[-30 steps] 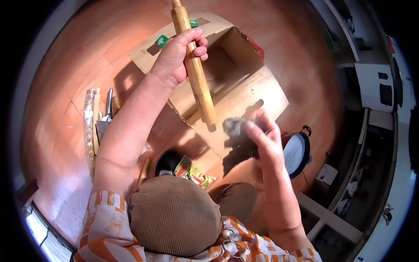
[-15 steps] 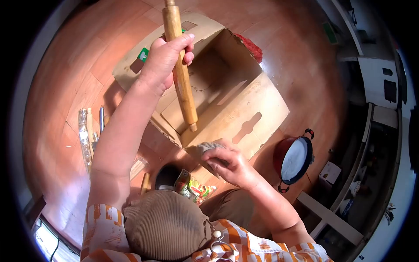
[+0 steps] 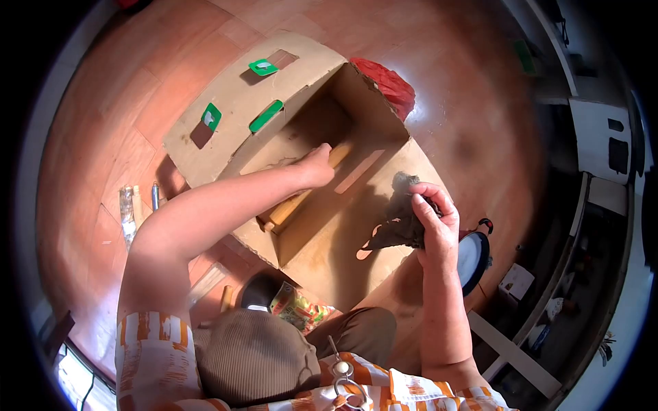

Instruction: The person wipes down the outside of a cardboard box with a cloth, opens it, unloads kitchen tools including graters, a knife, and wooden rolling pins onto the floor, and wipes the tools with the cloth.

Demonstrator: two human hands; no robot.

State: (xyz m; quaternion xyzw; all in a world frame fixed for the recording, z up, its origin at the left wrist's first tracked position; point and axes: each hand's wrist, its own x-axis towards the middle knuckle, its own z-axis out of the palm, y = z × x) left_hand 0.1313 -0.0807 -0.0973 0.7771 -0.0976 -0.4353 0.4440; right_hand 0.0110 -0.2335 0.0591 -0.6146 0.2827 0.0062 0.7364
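Inside the open cardboard box (image 3: 370, 120) on the floor (image 3: 103, 161), the rolling pin (image 3: 290, 209) slants, left hand (image 3: 317, 166) closed around its middle, fingers partly hidden. Right hand (image 3: 440, 222), over the near flap (image 3: 322, 274), pinches a dark crumpled cloth (image 3: 403, 218) between thumb and fingers. Pan (image 3: 473, 264) stands right of the box, partly hidden by the right arm (image 3: 442, 308).

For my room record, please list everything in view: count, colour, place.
box: 1, tan, on reddish floor
tabs: 3, green, on box
rolling pin: 1, brown, inside box
cloth: 1, grey, in right hand
bag: 1, red, behind box
pan: 1, dark, right of box
shelves: several, greyish, far right
carton: 1, white, near shelves
packet: 1, multicoloured, bottom centre
unclear item: 1, black, beside packet
rods: 3, mixed, left of box
left hand: 1, bare, on rolling pin
right hand: 1, bare, on cloth
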